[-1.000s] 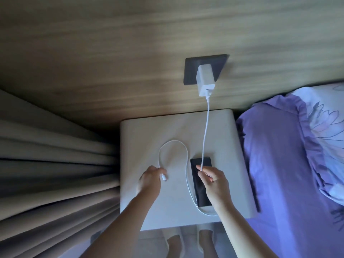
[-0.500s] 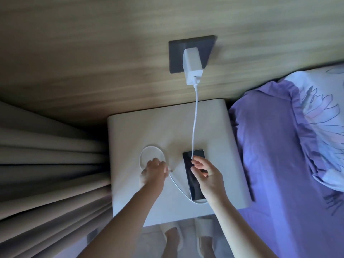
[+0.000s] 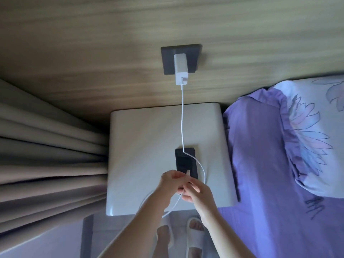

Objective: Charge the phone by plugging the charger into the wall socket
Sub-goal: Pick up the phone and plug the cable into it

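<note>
A white charger sits plugged into the dark wall socket on the wooden wall. Its white cable hangs down, crosses the black phone lying on the white bedside table, and loops back to my hands. Above the phone's near end, my left hand pinches the cable just behind its plug tip, which points upward. Just right of it, my right hand grips the same cable. Both hands touch each other and hide the phone's near end.
Beige curtains hang to the left of the table. A bed with a purple sheet and a flowered pillow lies to the right. My feet in white slippers stand on the floor below the table's front edge.
My left hand has carried the cable's plug end from the table's left side rightward to my right hand. The loop on the table is gone; the cable now curves right of the phone.
</note>
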